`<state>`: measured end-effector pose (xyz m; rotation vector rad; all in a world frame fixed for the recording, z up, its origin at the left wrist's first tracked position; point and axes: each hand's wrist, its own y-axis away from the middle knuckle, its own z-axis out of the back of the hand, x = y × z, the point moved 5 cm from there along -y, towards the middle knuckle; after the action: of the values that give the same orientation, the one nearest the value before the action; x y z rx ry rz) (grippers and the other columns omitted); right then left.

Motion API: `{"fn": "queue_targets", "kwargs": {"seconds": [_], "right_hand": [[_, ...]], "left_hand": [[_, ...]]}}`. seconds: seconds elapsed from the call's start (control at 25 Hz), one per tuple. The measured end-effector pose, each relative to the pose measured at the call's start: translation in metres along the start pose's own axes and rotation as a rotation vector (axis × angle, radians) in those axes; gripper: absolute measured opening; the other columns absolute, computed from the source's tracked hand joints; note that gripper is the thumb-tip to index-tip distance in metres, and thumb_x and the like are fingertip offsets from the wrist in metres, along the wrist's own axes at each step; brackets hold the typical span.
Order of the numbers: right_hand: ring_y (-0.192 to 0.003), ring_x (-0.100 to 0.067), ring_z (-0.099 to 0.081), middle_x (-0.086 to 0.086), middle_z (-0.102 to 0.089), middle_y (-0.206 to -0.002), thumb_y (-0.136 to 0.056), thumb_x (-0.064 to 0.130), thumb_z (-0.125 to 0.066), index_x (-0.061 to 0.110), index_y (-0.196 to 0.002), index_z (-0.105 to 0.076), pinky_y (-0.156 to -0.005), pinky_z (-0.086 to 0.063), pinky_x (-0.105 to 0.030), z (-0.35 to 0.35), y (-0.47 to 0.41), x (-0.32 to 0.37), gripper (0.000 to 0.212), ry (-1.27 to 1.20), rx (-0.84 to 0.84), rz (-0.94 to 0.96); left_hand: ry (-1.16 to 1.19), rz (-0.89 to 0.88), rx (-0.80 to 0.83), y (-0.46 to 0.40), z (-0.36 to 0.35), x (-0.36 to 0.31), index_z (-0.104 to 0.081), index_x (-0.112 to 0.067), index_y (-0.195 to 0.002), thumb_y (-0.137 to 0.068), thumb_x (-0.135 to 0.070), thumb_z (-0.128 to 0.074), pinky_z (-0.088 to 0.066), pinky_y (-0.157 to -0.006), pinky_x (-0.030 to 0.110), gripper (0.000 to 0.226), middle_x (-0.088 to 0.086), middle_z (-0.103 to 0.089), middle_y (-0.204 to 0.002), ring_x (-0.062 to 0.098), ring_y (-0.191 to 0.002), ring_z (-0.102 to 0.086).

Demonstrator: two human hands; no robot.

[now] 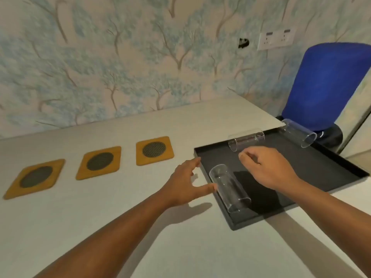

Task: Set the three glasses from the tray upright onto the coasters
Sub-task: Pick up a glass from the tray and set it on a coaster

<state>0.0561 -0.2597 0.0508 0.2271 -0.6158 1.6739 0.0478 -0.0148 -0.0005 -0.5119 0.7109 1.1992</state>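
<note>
A black tray [341, 167] lies on the white table at the right. Three clear glasses lie on their sides in it: a near glass [228, 188] by the left rim, a middle glass [246, 141] at the back rim, a far glass [299, 135] at the back right corner. Three orange coasters with dark round centres sit in a row: left coaster [35, 178], middle coaster [99, 162], right coaster [154, 150]. My left hand [184, 184] is open just left of the near glass, thumb close to it. My right hand [267, 167] hovers over the tray, fingers loosely curled, holding nothing.
A blue chair [325, 85] stands behind the table's right end, close to the far glass. The table [180, 247] meets a patterned wall at the back, with a socket plate [276, 40] on it. The tray reaches the table's right edge.
</note>
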Motion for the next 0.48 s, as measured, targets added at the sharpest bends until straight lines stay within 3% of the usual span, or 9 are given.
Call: {"fn": "queue_targets", "kwargs": {"seconds": [0.08, 0.2, 0.28, 0.48], "right_hand": [[-0.076, -0.019, -0.068, 0.001, -0.073, -0.08, -0.092, 0.062, -0.041, 0.019, -0.089, -0.071, -0.074, -0.057, -0.05, -0.012, 0.006, -0.019, 0.053, -0.084, 0.093, -0.081], [-0.071, -0.015, -0.067, 0.003, -0.071, -0.073, -0.096, 0.057, -0.049, 0.023, -0.075, -0.068, -0.07, -0.055, -0.043, -0.034, 0.024, -0.039, 0.044, -0.19, 0.206, -0.157], [-0.063, -0.013, -0.061, 0.006, -0.067, -0.066, -0.096, 0.06, -0.051, 0.023, -0.066, -0.061, -0.063, -0.048, -0.036, -0.043, 0.031, -0.045, 0.048, -0.253, 0.254, -0.189], [-0.055, -0.011, -0.044, 0.008, -0.043, -0.055, -0.095, 0.066, -0.048, 0.024, -0.06, -0.043, -0.06, -0.038, -0.036, -0.057, 0.035, -0.039, 0.056, -0.331, 0.342, -0.203]], "left_hand": [[-0.042, 0.011, 0.09, -0.002, -0.019, -0.003, -0.009, -0.042, -0.157, -0.058, -0.089, -0.069, -0.038, -0.112, 0.048, 0.125, -0.01, -0.018, -0.166, 0.021, -0.145, -0.03], [-0.107, 0.014, 0.149, 0.001, -0.044, 0.002, 0.003, -0.047, -0.155, -0.054, -0.088, -0.073, -0.027, -0.118, 0.054, 0.133, -0.015, 0.0, -0.168, 0.022, -0.153, -0.011], [-0.131, 0.014, 0.141, -0.002, -0.052, 0.004, 0.003, -0.045, -0.156, -0.054, -0.086, -0.074, -0.026, -0.119, 0.052, 0.134, -0.015, 0.0, -0.168, 0.021, -0.152, -0.01], [-0.124, 0.001, 0.108, -0.009, -0.057, 0.004, 0.001, -0.044, -0.156, -0.053, -0.083, -0.076, -0.03, -0.117, 0.051, 0.134, -0.016, -0.009, -0.166, 0.02, -0.149, -0.018]]}}
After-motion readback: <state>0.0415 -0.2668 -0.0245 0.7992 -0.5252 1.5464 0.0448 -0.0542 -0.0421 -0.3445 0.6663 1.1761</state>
